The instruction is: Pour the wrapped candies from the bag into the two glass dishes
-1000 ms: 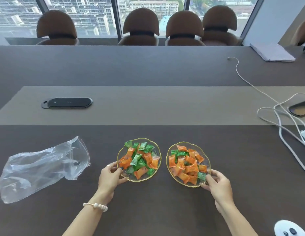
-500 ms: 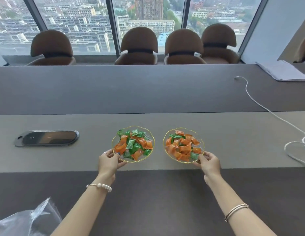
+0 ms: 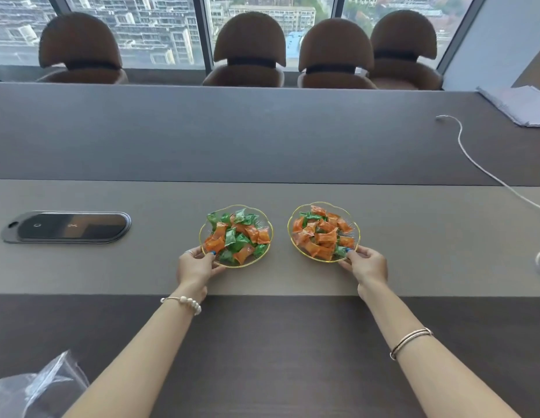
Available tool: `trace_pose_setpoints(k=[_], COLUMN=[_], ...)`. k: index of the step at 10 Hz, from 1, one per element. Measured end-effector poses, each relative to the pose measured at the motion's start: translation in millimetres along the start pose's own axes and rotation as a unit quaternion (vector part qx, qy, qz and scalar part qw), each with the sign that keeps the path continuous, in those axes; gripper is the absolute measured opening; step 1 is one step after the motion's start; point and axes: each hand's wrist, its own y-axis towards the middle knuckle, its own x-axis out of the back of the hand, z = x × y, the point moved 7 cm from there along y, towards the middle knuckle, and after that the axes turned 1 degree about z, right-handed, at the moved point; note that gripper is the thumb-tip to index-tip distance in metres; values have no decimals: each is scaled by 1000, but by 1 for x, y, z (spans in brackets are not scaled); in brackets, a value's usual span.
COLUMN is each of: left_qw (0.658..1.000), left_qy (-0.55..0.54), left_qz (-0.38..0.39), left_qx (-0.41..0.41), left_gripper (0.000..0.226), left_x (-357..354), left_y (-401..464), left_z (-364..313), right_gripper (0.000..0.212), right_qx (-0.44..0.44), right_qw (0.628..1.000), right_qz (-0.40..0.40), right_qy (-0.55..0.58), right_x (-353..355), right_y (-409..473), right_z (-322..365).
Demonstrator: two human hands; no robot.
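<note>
Two gold-rimmed glass dishes stand side by side on the lighter middle strip of the table. The left dish (image 3: 270,230) holds mixed green and orange wrapped candies (image 3: 237,235); the right dish (image 3: 356,229) holds mostly orange ones. My left hand (image 3: 195,267) pinches the near-left rim of the left dish. My right hand (image 3: 366,263) pinches the near-right rim of the right dish. The clear plastic bag (image 3: 39,390) lies flat at the bottom left, with no candies visible in it.
A dark oval power panel (image 3: 67,227) is set into the strip at the left. A white cable (image 3: 485,170) runs down the right side, with a stack of papers (image 3: 519,105) at the far right. Several brown chairs (image 3: 249,52) line the far edge.
Both hands have slid the two dishes away from me, off the dark near surface and onto the lighter middle strip. The bag has stayed behind near the front left.
</note>
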Motion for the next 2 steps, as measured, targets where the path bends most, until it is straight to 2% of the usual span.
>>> trace_pose_setpoints(k=[1, 2], left_qw=[999, 992], left_qy=[32, 123], left_qz=[-9, -36], left_qx=[7, -1], left_gripper=[29, 52], left_x=[0, 6], left_y=[0, -4], left_z=[2, 0], right_gripper=[28, 28], right_qx=[-4, -19], right_qw=[1000, 1000], right_qz=[-9, -6], right_qy=[-6, -8], right_x=[1, 4], right_y=[-5, -12], right_z=[0, -1])
